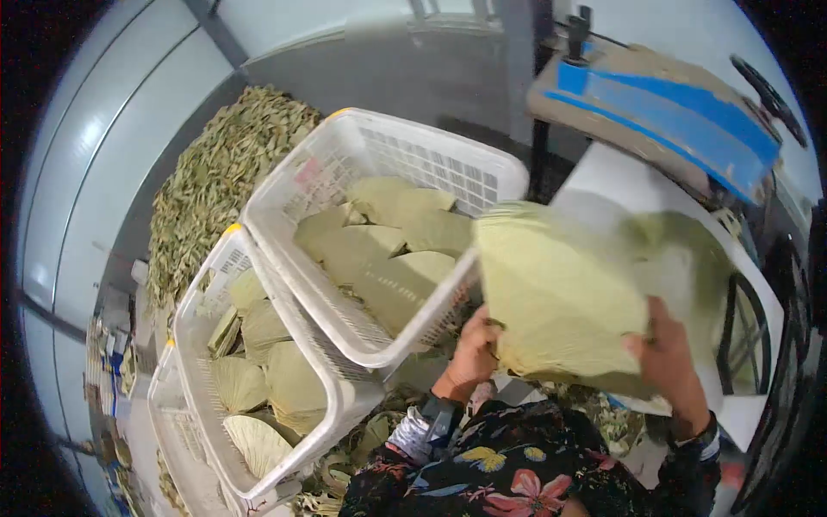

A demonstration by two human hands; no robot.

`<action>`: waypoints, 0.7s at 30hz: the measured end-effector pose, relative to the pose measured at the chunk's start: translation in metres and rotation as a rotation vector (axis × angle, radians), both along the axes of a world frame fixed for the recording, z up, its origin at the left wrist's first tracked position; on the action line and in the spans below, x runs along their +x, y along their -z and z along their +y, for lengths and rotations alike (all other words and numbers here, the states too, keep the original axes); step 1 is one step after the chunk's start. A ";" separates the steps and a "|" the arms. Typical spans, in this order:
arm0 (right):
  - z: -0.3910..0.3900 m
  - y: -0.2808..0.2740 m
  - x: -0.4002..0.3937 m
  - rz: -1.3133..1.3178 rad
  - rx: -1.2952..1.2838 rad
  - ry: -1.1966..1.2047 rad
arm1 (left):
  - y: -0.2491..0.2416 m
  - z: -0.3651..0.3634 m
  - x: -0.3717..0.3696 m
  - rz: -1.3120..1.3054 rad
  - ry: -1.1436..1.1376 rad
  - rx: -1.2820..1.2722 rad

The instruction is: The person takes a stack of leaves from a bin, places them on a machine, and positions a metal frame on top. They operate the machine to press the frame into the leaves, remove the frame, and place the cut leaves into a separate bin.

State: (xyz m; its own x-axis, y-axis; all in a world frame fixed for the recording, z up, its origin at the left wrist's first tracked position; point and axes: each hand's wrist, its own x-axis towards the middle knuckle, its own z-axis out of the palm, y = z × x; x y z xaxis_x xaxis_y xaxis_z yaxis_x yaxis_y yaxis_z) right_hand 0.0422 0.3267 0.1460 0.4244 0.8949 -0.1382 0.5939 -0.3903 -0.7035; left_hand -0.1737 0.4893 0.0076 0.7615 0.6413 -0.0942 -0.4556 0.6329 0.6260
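A broad, pale yellow-green, dry-looking leaf bundle with a fan-like shape [560, 302] is up in front of the person's floral-print clothing [517, 465], just right of a white plastic basket with slotted walls [508, 177]. The left hand [472, 349] is curled closed on its lower left corner. The right hand [670, 353] lies at its lower right edge, thumb and fingers partly spread; motion blur hides whether it grips or only steadies. How many layers the bundle has cannot be told.

It looks light for its width, papery and fairly stiff, likely to crack or tear if bent sharply or pinched at a thin rim. Dry surfaces may let layers slide, so a hold at 2 opposite lower edges, thumbs flat and fingers beneath, seems safest.

Similar folded pale green leaf pieces [413, 228] lie in that basket and in a 2nd white plastic basket [323, 414] beside it. Beyond them rises a heap of loose, crumpled green-brown leaves [228, 172].
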 end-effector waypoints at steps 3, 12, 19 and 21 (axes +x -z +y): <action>0.029 0.006 0.006 0.201 0.134 0.107 | -0.022 0.011 -0.022 0.100 0.169 0.189; 0.084 0.040 -0.028 0.276 0.298 0.124 | -0.037 0.105 -0.063 0.337 -0.072 0.172; 0.066 0.062 -0.033 0.420 0.135 0.325 | -0.025 0.287 -0.111 0.271 -0.595 0.246; 0.058 0.068 -0.034 0.471 0.109 0.403 | 0.004 0.352 -0.126 0.324 -0.663 0.278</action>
